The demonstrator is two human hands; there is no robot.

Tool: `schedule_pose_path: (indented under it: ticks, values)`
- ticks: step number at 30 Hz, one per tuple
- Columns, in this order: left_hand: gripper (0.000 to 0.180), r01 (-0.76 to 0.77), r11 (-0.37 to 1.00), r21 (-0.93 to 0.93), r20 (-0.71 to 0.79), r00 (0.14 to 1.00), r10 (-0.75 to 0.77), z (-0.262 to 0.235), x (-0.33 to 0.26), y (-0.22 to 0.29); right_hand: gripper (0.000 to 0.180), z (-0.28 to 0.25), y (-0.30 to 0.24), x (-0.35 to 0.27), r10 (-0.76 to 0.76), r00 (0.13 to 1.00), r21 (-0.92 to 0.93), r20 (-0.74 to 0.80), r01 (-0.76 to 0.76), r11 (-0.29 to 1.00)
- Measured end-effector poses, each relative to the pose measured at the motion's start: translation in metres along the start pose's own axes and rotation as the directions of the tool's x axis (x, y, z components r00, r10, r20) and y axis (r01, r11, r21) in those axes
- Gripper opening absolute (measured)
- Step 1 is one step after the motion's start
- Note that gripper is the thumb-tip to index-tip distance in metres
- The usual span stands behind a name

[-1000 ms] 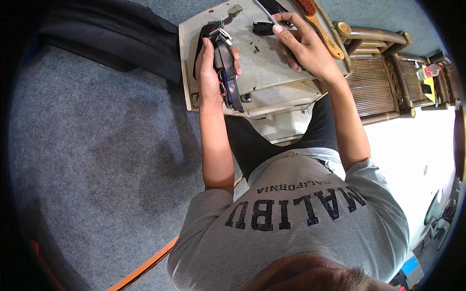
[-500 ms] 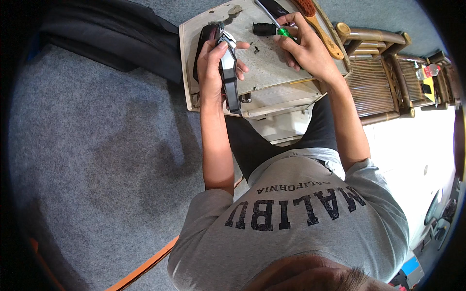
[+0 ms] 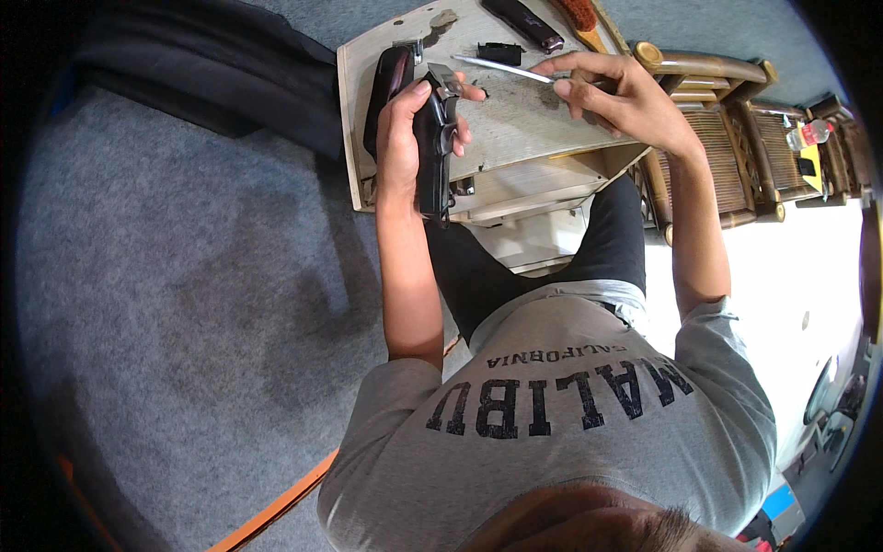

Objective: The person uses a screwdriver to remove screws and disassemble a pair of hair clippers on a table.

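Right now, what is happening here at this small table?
A person in a grey T-shirt sits at a small worn table. The left hand grips a black hair clipper upright, blade end up. The right hand holds a thin screwdriver, its metal shaft pointing toward the clipper's blade end. A second, dark red clipper lies on the table beside the left hand, and a small black part lies farther back.
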State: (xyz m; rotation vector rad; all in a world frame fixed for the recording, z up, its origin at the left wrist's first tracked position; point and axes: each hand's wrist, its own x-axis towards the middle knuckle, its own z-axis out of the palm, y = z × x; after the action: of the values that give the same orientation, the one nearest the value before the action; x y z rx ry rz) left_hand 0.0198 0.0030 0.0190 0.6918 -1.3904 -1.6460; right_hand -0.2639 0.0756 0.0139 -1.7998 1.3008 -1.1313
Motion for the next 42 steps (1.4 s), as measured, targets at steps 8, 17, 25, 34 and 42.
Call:
schedule_pose_path:
  ticks: [8, 17, 25, 34, 42]
  values:
    - [0.043, 0.011, 0.999, 0.037, -0.052, 0.999, -0.009, 0.008, -0.004, 0.003, 0.033, -0.019, -0.002, -0.01, 0.036, 0.99, -0.057, 0.135, -0.028, 0.998]
    - [0.045, 0.032, 0.99, 0.137, -0.016, 0.999, -0.03, 0.007, -0.006, 0.007, 0.032, -0.02, -0.003, -0.01, 0.083, 0.983, -0.047, 0.165, -0.076, 0.996]
    - [0.048, 0.053, 0.991, 0.121, -0.022, 0.998, -0.05, 0.01, -0.008, 0.009, 0.032, -0.019, 0.006, -0.009, -0.017, 0.988, -0.017, 0.156, 0.02, 1.0]
    - [0.046, 0.049, 0.987, 0.156, -0.023, 0.999, -0.046, 0.009, -0.008, 0.007, 0.032, -0.028, 0.003, -0.004, 0.059, 0.97, -0.043, 0.234, -0.05, 0.998]
    - [0.045, 0.09, 0.964, 0.249, 0.068, 0.992, -0.11, 0.008, -0.004, 0.011, 0.03, -0.048, -0.007, 0.011, 0.179, 0.908, -0.023, 0.378, -0.184, 0.983]
